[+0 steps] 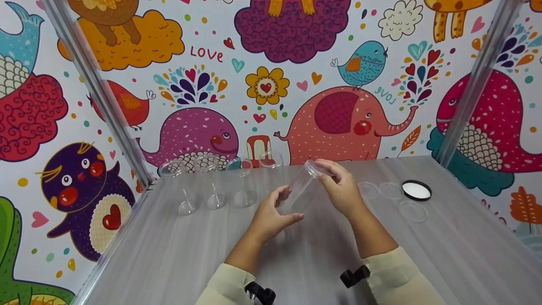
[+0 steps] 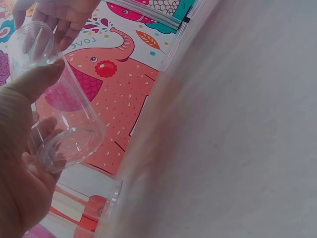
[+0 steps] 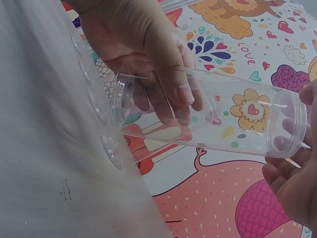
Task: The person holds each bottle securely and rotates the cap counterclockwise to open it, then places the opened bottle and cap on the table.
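Note:
A clear plastic jar (image 1: 300, 188) is tilted between both hands above the table, its ringed mouth end up and to the right in the head view. My left hand (image 1: 270, 216) grips the jar near its base, thumb on one side and fingers on the other. Around the mouth end, the thumb and fingers of my right hand (image 1: 342, 190) hold the rim. In the right wrist view the jar (image 3: 233, 94) looks see-through and empty, with the left hand (image 3: 143, 44) wrapped over its lower part. The left wrist view shows its round base (image 2: 74, 146).
Several clear jars (image 1: 245, 198) stand upright in a row at the left back of the grey table (image 1: 169, 262). Thin clear discs (image 1: 413, 212) lie to the right, beside a black-rimmed lid with a white inside (image 1: 416, 190). A printed wall (image 1: 262, 55) and metal posts (image 1: 470, 84) enclose the table.

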`<state>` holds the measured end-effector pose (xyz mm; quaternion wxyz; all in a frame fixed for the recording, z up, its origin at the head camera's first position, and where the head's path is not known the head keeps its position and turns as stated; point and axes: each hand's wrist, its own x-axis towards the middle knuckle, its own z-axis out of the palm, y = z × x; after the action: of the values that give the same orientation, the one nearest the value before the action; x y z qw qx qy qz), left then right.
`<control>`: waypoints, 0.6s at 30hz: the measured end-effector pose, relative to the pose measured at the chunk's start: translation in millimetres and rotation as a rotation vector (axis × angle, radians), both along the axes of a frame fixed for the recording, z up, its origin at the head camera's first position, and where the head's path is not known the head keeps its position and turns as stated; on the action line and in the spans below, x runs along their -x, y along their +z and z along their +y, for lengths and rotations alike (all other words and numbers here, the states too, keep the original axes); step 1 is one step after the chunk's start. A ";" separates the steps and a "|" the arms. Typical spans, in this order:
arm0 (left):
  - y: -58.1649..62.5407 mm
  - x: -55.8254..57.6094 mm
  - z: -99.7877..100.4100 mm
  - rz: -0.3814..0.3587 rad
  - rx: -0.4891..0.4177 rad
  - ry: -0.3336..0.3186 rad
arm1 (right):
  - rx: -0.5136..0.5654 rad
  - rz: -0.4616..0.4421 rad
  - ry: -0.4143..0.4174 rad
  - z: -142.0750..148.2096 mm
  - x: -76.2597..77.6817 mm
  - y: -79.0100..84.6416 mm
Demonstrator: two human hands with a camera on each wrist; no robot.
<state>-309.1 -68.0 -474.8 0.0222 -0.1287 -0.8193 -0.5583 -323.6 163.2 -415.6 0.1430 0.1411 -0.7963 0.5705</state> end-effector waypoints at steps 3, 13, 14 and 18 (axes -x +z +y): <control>-0.4 0.6 0.0 0.004 -0.004 0.000 | 0.007 -0.001 0.006 0.1 0.8 -0.2; -0.9 1.1 0.1 0.009 0.012 0.003 | 0.021 0.030 0.027 -1.3 1.0 2.0; -0.9 1.0 -0.1 0.011 0.014 0.001 | 0.015 0.035 0.023 -1.5 1.5 1.9; -2.2 1.8 -0.5 0.019 0.022 -0.004 | -0.018 0.047 -0.007 -2.1 2.6 2.0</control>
<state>-310.9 -68.5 -477.0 0.0272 -0.1358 -0.8249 -0.5481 -326.2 161.1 -413.7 0.1624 0.1527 -0.7983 0.5595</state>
